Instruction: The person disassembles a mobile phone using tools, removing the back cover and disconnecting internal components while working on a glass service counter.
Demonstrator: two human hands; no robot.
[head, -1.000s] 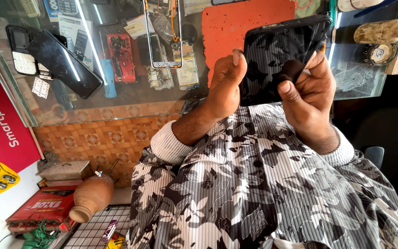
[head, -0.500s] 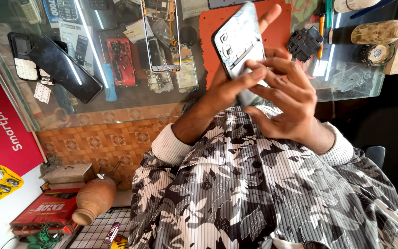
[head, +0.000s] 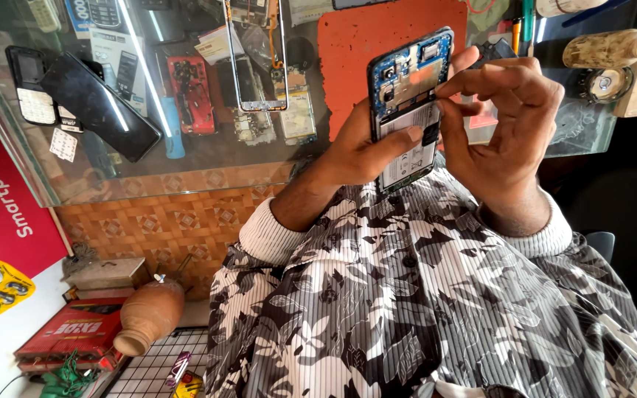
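The left hand is raised before the chest, its fingers wrapped behind an opened phone and its thumb laid across the white battery. The right hand is held just beside it, thumb and forefinger narrowed to a pinch at the phone's right edge. The phone is kept upright above an orange mat. Half a second earlier its closed pale back was shown; now the blue board is exposed.
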